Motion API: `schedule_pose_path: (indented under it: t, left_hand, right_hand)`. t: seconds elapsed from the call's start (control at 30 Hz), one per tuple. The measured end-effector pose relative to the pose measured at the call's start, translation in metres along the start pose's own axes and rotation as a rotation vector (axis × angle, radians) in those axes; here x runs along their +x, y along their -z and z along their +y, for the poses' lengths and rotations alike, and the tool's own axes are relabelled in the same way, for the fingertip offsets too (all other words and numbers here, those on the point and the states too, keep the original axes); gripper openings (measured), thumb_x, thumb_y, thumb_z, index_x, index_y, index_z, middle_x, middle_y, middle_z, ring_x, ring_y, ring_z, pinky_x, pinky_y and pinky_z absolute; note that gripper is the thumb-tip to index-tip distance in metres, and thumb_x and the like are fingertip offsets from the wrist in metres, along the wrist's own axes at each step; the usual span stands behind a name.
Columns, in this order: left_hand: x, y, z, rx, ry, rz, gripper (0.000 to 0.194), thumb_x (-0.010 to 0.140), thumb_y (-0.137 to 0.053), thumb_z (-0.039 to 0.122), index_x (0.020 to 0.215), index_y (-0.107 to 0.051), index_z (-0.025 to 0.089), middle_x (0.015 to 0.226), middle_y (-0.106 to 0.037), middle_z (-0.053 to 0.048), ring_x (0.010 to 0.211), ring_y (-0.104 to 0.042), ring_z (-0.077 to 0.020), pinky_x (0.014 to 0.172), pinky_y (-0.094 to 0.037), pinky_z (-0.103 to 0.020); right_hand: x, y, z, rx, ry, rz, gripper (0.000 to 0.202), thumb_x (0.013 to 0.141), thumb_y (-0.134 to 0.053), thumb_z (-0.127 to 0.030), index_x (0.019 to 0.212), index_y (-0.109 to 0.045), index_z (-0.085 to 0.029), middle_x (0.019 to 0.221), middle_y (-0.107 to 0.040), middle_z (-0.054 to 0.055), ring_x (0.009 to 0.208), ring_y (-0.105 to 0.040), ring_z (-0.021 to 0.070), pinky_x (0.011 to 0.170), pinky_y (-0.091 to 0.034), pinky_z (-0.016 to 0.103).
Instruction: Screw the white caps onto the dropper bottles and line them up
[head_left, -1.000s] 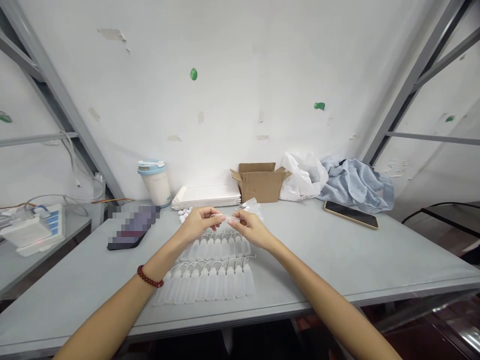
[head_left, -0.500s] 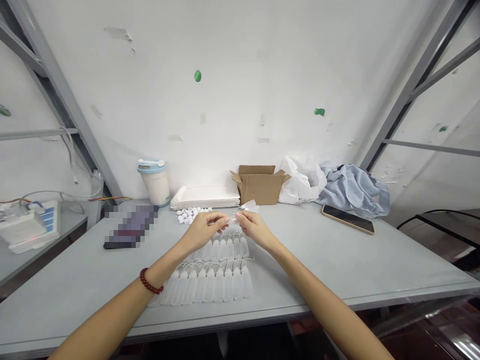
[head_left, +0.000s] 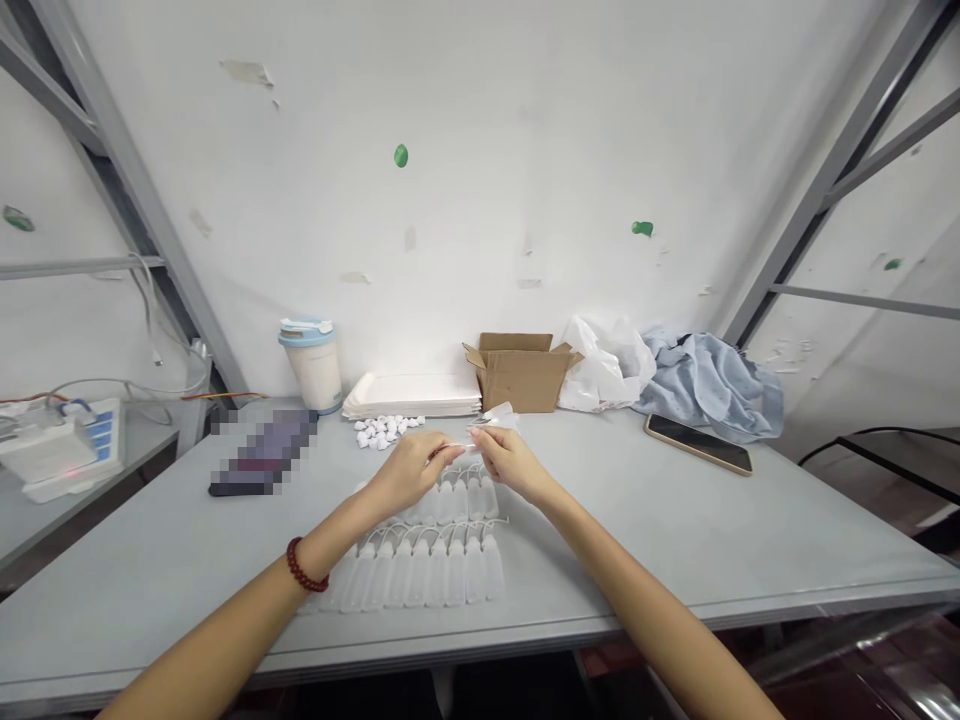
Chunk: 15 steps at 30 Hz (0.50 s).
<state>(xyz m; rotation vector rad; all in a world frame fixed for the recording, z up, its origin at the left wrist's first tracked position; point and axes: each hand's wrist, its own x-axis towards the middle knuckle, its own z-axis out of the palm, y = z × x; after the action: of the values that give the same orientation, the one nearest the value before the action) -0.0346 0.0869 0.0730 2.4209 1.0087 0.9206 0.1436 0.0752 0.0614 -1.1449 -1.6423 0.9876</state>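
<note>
My left hand point(head_left: 414, 468) and my right hand point(head_left: 511, 460) meet over the table, both closed in a pinch. A short, thin white strand point(head_left: 463, 446) stretches between their fingertips; its exact kind is too small to make out. Under and in front of the hands lie two rows of translucent plastic bottles point(head_left: 435, 575), with thin white curved strands at their tops. My left forearm partly covers the left end of the rows. Just beyond my left hand is a pile of small white caps point(head_left: 382, 430). Behind my right hand lie some loose translucent pieces point(head_left: 501, 413).
Along the wall stand a lidded cup point(head_left: 313, 368), a stack of white sheets point(head_left: 412, 393), an open cardboard box point(head_left: 523, 380), a white plastic bag point(head_left: 604, 370) and a blue cloth point(head_left: 709, 385). A phone point(head_left: 697, 444) lies right; a blurred dark item point(head_left: 264, 455) lies left.
My left hand's fingers have closed and moved right, onto the white strand by my right fingertips. My right hand stays almost in place. The whole view has shifted slightly.
</note>
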Motion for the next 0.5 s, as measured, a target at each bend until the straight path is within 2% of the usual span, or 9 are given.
schedule_pose_path:
  t: [0.1,0.2,0.27,0.4,0.5]
  left_hand:
    - [0.000,-0.002,-0.002,0.043,-0.091,0.043,0.031,0.090,-0.045,0.038,0.071,-0.057,0.017,0.070,-0.061,-0.004,0.065,-0.053,-0.0169,0.062,-0.038,-0.028]
    - [0.000,-0.001,-0.002,0.028,-0.113,0.076,0.026,0.088,-0.049,0.036,0.075,-0.060,0.016,0.073,-0.062,-0.005,0.066,-0.053,-0.0168,0.064,-0.039,-0.028]
    - [0.001,0.002,-0.001,-0.039,-0.042,0.044,0.026,0.086,-0.052,0.038,0.076,-0.062,0.016,0.073,-0.063,-0.004,0.067,-0.054,-0.0163,0.064,-0.041,-0.027]
    - [0.003,0.010,0.002,-0.251,0.160,-0.108,0.034,0.086,-0.051,0.045,0.074,-0.063,0.015,0.070,-0.064,-0.002,0.065,-0.057,-0.0153,0.058,-0.042,-0.024]
    - [0.004,0.013,0.002,-0.414,0.255,-0.144,0.039,0.084,-0.053,0.048,0.064,-0.060,0.015,0.064,-0.061,-0.002,0.061,-0.058,-0.0145,0.060,-0.045,-0.025]
  right_hand:
    - [-0.001,0.002,-0.003,0.095,-0.083,-0.053,0.040,0.086,-0.045,-0.048,0.058,-0.034,-0.022,0.044,-0.027,-0.009,0.040,-0.023,0.0074,0.041,-0.022,0.023]
    - [-0.001,0.002,-0.004,0.119,-0.082,-0.047,0.041,0.086,-0.045,-0.048,0.057,-0.033,-0.022,0.044,-0.026,-0.009,0.039,-0.023,0.0066,0.040,-0.021,0.022]
    - [-0.001,0.001,-0.003,0.096,-0.054,-0.021,0.042,0.086,-0.045,-0.049,0.056,-0.032,-0.022,0.044,-0.028,-0.008,0.040,-0.024,0.0068,0.041,-0.022,0.022]
    - [0.000,-0.001,0.000,0.031,0.054,0.040,0.042,0.088,-0.042,-0.051,0.058,-0.034,-0.022,0.049,-0.032,-0.007,0.044,-0.031,0.0086,0.045,-0.028,0.023]
    - [-0.002,-0.002,0.000,-0.138,0.219,0.081,0.033,0.089,-0.043,-0.044,0.067,-0.046,-0.019,0.058,-0.043,-0.003,0.053,-0.040,0.0111,0.053,-0.033,0.024]
